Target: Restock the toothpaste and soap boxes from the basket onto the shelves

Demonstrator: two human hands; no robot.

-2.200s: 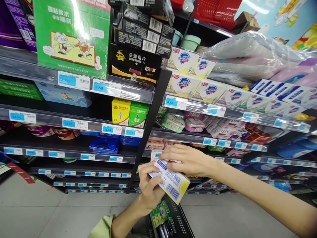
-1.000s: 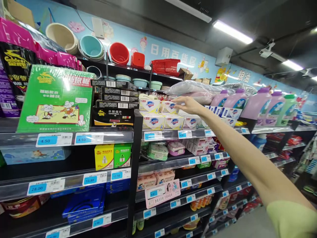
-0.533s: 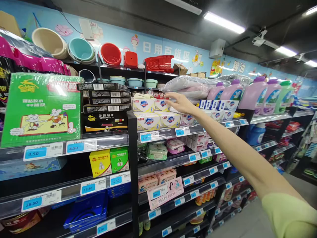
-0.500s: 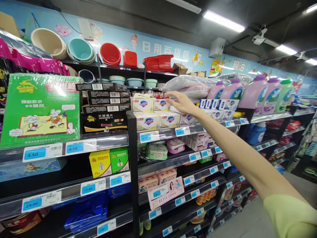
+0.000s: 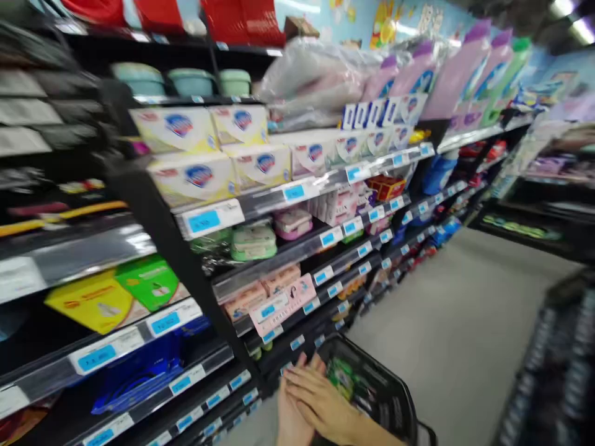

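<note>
My left hand (image 5: 292, 406) and my right hand (image 5: 320, 396) are together low in the head view. The right hand lies flat across the left, with its fingers stretched out. Fingertips of the left hand show beyond it, and its palm is mostly covered. No object is visible between the hands, though the picture is blurred there. Just beyond and right of them is a black shopping basket (image 5: 403, 387) with a green packet (image 5: 343, 375) and darker items inside.
A shelf on the left bears Safeguard soap boxes (image 5: 195, 176), a green soap box (image 5: 253, 241) and yellow and green cartons (image 5: 95, 300). Purple detergent bottles (image 5: 458, 71) stand farther along. The grey aisle floor (image 5: 446, 303) runs to the right.
My right hand has left the top shelf by the soap boxes and come down onto my left hand, newly in view. The view has turned down and right, bringing in the basket.
</note>
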